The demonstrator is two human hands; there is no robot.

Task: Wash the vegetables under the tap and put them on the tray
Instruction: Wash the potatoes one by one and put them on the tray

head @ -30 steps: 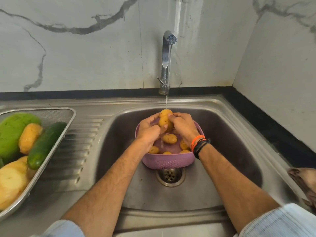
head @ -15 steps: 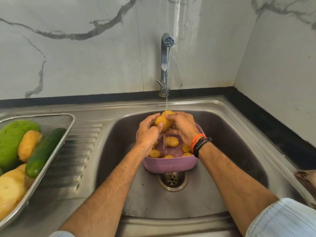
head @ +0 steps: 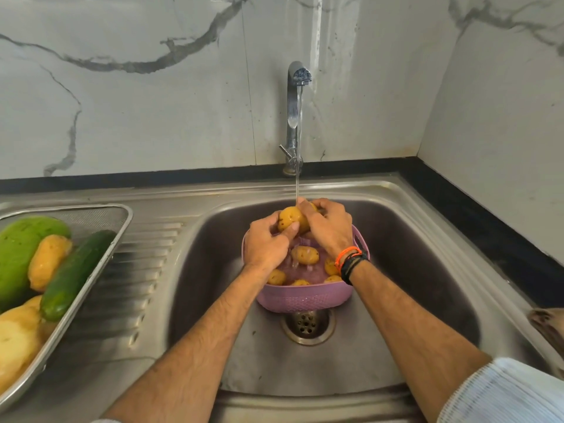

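Observation:
Both hands hold one yellow potato [head: 290, 219] under the thin stream from the tap [head: 295, 117]. My left hand [head: 267, 244] grips it from the left, thumb across its front. My right hand [head: 328, 228] curls over it from the right. Below them a pink perforated basket [head: 305, 299] stands in the sink [head: 427, 270] with several small potatoes [head: 305, 254] inside. On the left drainboard a metal mesh tray [head: 120, 236] carries a cucumber [head: 73, 274], a green gourd [head: 18, 254] and potatoes [head: 48, 261].
The sink drain [head: 306, 325] lies just in front of the basket. Marble walls close the back and right sides, with a black counter strip [head: 488, 233] along the right. A brownish object [head: 549, 326] sits at the right edge.
The potato has turned between my hands under the stream and sits a little lower and more to the left. The basket and tray have not moved.

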